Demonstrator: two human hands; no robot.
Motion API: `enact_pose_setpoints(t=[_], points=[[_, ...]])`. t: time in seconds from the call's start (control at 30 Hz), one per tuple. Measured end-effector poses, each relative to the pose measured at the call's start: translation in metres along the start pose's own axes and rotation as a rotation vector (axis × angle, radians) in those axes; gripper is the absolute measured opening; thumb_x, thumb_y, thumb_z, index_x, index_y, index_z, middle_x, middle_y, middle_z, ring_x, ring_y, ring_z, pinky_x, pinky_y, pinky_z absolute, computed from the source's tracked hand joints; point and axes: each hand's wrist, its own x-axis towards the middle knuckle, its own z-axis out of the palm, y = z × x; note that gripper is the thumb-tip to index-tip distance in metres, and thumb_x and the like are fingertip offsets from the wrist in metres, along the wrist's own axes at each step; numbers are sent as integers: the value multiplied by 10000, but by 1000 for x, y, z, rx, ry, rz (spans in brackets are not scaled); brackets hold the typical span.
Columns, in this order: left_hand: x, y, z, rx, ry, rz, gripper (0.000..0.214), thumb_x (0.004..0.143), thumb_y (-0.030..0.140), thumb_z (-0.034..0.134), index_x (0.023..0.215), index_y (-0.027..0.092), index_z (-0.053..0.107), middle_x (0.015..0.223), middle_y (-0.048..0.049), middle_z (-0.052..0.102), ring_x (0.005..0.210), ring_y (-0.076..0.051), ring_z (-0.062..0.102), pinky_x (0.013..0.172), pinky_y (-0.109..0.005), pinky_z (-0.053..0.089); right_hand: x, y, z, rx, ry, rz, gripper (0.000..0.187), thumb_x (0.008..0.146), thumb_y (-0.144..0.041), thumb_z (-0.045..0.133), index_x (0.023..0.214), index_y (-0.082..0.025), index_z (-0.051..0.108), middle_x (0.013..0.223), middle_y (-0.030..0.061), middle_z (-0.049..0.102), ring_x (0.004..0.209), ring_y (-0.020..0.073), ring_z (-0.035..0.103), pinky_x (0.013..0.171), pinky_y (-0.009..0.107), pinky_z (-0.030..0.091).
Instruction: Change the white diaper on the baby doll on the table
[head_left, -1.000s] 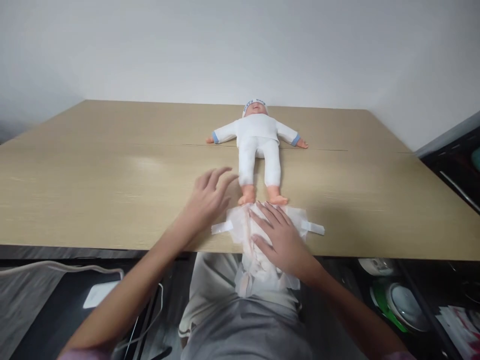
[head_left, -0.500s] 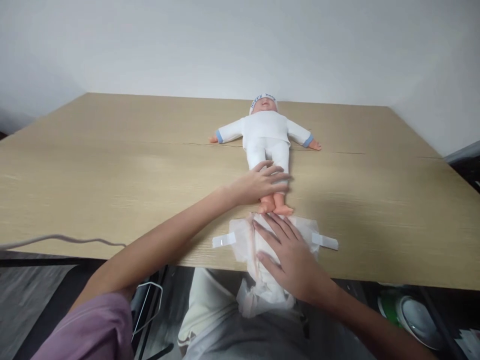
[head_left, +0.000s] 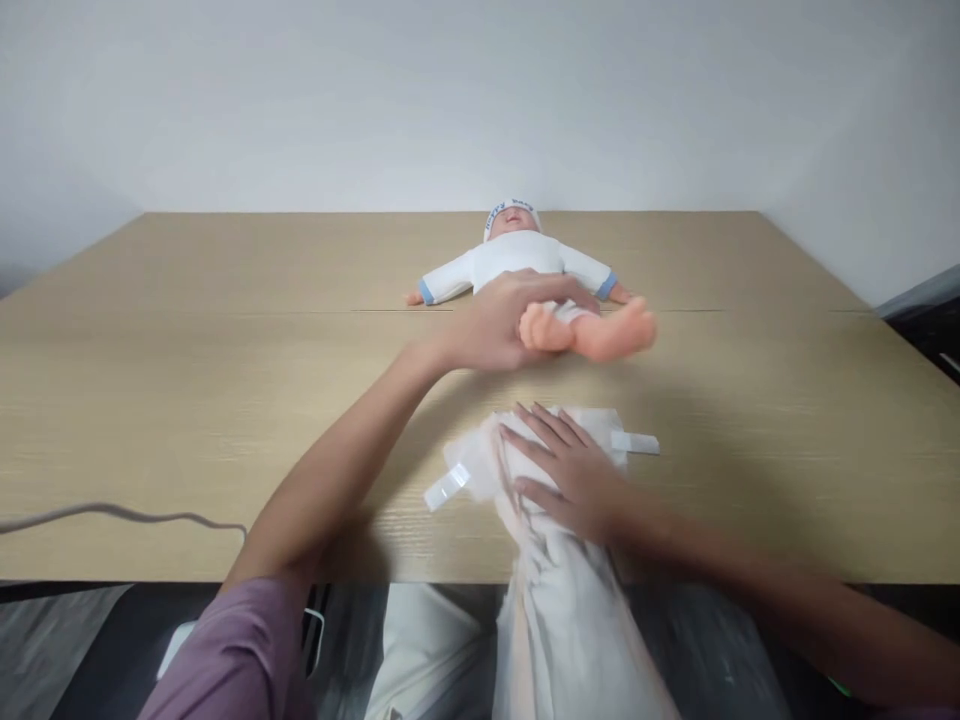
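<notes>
A baby doll (head_left: 517,258) in white clothes and a cap lies on its back on the wooden table (head_left: 187,380), head toward the far wall. My left hand (head_left: 499,320) is wrapped round the doll's legs and holds them raised, bare feet pointing right. Nearer to me an unfolded white diaper (head_left: 480,465) with adhesive tabs lies on the table, its near end hanging over the front edge. My right hand (head_left: 570,470) lies flat on the diaper with fingers spread.
A pale cable (head_left: 112,515) trails across the table's front left. Dark shelving (head_left: 926,320) shows at the far right beyond the table edge. My lap in light trousers (head_left: 427,650) is below the front edge.
My left hand went from the table to the doll's legs, closed round them and lifted them. My right hand slid the diaper forward toward the doll.
</notes>
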Motion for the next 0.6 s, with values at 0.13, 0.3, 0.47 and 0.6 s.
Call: enact_pose_setpoints(t=[0.13, 0.3, 0.47, 0.6], points=[[12, 1, -24, -53, 11, -83, 427, 951, 232, 785, 1361, 134, 716, 1292, -81, 785, 1146, -256, 733, 1053, -412, 563, 50, 34, -3, -20, 27, -19, 643, 1153, -485, 586, 1760, -320, 454, 1869, 78, 340, 1747, 330, 305, 1425, 653, 260], [18, -1, -42, -144, 83, -42, 363, 929, 207, 847, 1259, 123, 721, 1227, -77, 769, 1126, -246, 731, 973, -384, 580, 130, 80, -18, 32, 160, -41, 592, 1080, -358, 748, 1646, -240, 620, 1782, 146, 494, 1680, 392, 409, 1398, 631, 296], [14, -1, -48, -209, 113, -73, 313, 966, 156, 804, 1260, 157, 696, 1264, -67, 784, 1144, -244, 736, 929, -331, 575, 190, 102, -30, 240, 247, 0, 523, 1054, -408, 647, 1425, -51, 737, 1687, 157, 601, 1625, 403, 456, 1362, 560, 260], [12, -2, -51, -213, 112, -56, 280, 983, 156, 797, 1246, 162, 699, 1293, -47, 767, 1186, -258, 737, 970, -335, 566, 212, 100, -35, 429, 375, 141, 486, 1009, -426, 555, 1094, 8, 757, 1518, 125, 728, 1508, 326, 593, 1257, 420, 411]])
